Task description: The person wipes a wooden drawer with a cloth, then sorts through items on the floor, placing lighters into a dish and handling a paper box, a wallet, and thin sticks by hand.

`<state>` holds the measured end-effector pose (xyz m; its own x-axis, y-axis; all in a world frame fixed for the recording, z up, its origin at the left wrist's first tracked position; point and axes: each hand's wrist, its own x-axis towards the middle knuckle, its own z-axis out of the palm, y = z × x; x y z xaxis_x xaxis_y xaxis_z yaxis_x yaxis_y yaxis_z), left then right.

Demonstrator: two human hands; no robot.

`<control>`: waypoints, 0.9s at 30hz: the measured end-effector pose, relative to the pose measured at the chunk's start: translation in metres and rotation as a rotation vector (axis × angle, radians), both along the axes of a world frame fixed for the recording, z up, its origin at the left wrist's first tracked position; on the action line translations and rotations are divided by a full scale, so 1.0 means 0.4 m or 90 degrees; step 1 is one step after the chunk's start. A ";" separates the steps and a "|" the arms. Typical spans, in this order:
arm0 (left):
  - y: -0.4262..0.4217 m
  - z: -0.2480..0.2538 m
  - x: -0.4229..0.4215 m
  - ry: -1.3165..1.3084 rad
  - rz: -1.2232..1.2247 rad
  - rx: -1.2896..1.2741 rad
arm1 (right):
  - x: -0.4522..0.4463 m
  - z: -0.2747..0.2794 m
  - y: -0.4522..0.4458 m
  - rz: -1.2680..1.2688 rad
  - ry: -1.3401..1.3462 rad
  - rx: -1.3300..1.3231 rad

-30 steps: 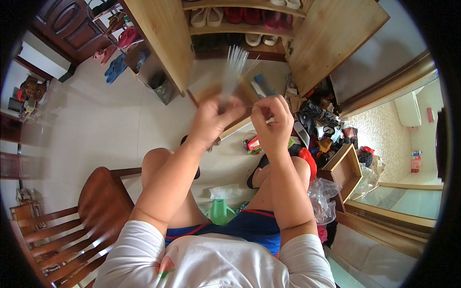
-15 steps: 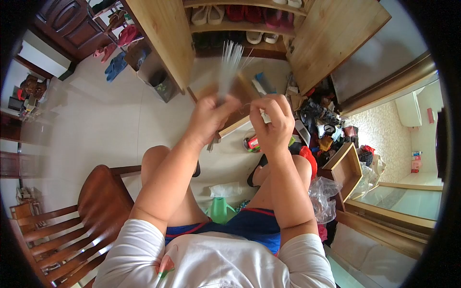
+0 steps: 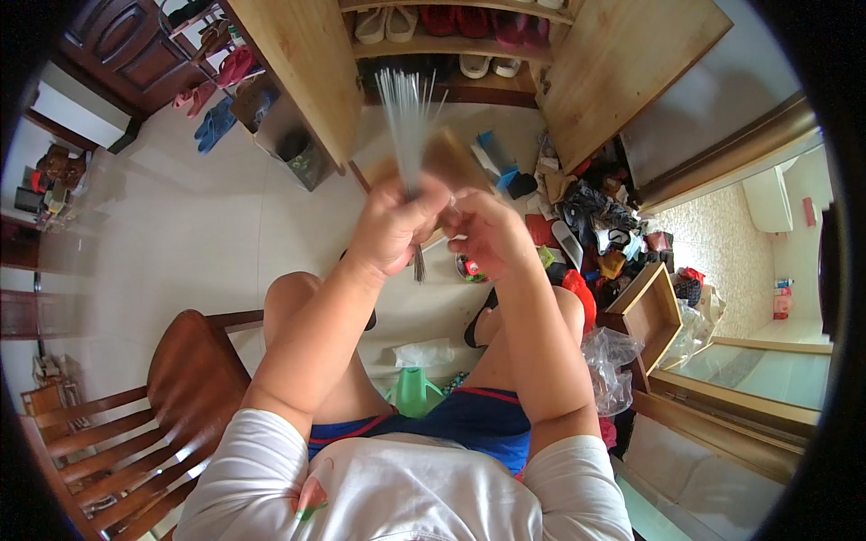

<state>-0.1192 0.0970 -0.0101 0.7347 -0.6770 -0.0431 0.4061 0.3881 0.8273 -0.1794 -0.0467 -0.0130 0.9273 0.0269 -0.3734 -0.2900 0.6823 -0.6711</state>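
My left hand (image 3: 395, 227) is closed around a bundle of thin, stiff, silvery wires (image 3: 405, 131). Their long ends fan out upward, blurred, and a short darker end sticks out below the fist. Right beside it, my right hand (image 3: 488, 233) has its fingers curled and pinched close to the left thumb. A thin strand showed between the hands a moment ago; the fingers now hide most of it. Under the hands, a wooden drawer (image 3: 460, 167) lies on the floor, partly covered by them.
An open wooden shoe cabinet (image 3: 451, 47) stands ahead. Heaped clutter (image 3: 586, 207) and a small drawer (image 3: 657, 317) lie to the right, near clear plastic bags (image 3: 606, 374). A wooden chair (image 3: 194, 388) is at left, a green plastic container (image 3: 415, 392) between my legs.
My right hand has moved left and slightly down, up against my left hand, and its fingers have curled in. The wire bundle has tilted a little to the left.
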 end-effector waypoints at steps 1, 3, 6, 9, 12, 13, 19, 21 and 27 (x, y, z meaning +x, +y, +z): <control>0.001 -0.001 0.002 0.012 0.000 -0.016 | 0.000 0.003 0.004 0.044 0.046 0.070; 0.008 0.000 0.006 0.036 -0.003 -0.047 | 0.000 -0.007 0.012 0.078 0.007 0.152; 0.007 0.018 0.005 -0.013 0.071 0.006 | -0.006 -0.016 0.025 0.104 -0.039 0.166; 0.006 0.013 0.008 -0.027 0.145 0.038 | -0.015 -0.023 0.061 0.073 -0.066 0.198; -0.001 0.007 0.014 -0.072 0.224 0.099 | -0.026 -0.008 0.087 0.001 -0.087 0.222; -0.003 0.005 0.015 -0.093 0.248 0.122 | -0.030 0.000 0.089 -0.025 -0.094 0.204; -0.007 0.004 0.013 -0.138 0.257 0.140 | -0.032 0.013 0.069 -0.159 -0.216 -0.046; -0.013 -0.001 0.014 -0.227 0.281 0.179 | -0.031 0.013 0.058 -0.181 -0.280 -0.158; -0.016 0.021 -0.003 -0.060 0.199 0.142 | -0.038 0.049 0.032 -0.254 -0.436 -0.706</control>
<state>-0.1204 0.0908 -0.0017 0.9118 -0.4014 -0.0860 0.2144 0.2871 0.9336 -0.1947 -0.0340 0.0066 0.8078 -0.2945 0.5107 0.4078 -0.3465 -0.8448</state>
